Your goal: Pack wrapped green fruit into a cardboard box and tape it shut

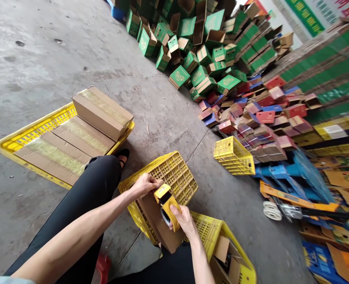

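A brown cardboard box (165, 233) sits against an upturned yellow plastic crate (177, 169) between my knees. At its far end my left hand (145, 184) is closed, the fingers pinching the box edge. My right hand (182, 219) grips a yellow tape dispenser (163, 191). Its front end lies over the box's far end, close to my left fingertips. The dispenser and my hands hide part of the box's top.
Taped boxes (103, 112) fill a yellow crate (6, 144) at left. Another crate (221, 232), lower right, holds an open box (221, 248). A red stool (104, 266) shows below. Beyond lie green cartons (180, 77), a small crate (233, 156) and a pallet jack (298, 197).
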Available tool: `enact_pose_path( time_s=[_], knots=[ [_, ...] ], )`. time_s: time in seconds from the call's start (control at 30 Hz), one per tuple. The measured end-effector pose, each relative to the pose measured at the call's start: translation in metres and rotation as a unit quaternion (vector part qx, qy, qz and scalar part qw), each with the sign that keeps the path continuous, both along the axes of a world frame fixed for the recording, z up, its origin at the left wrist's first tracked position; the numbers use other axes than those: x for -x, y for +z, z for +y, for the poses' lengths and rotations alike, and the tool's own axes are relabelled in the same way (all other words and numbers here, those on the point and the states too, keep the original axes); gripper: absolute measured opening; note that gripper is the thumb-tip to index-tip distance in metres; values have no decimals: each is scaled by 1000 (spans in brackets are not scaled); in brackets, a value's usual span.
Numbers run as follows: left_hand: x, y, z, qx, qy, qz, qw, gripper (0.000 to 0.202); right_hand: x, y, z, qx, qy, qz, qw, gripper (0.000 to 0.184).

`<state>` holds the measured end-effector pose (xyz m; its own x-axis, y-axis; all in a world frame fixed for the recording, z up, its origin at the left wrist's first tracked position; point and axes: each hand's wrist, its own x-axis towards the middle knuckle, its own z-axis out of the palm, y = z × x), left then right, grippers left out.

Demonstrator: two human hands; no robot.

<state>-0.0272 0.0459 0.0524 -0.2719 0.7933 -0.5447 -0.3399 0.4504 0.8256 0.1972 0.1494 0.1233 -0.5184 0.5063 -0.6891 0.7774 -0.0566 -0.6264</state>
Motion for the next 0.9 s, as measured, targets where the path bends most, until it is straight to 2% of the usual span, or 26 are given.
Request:
enact_pose_path(
  time_s=[0.2,0.33,0.47,0.73,0.9],
  knots=[
    [1,2,-1,0,8,31,999,20,2,10,-3,-12,13,-3,1000,73],
    [2,2,0,2,11,46,999,14,2,9,-4,-20,13,-11,1000,71],
    [5,3,0,1,23,49,999,14,2,9,-4,-29,5,-22,999,70],
    [10,6,0,-6,31,52,998,17,8,19,-6,-24,16,-30,999,68],
    [10,5,1,0,34,56,998,18,9,16,-5,-31,9,-41,999,70]
  ],
)
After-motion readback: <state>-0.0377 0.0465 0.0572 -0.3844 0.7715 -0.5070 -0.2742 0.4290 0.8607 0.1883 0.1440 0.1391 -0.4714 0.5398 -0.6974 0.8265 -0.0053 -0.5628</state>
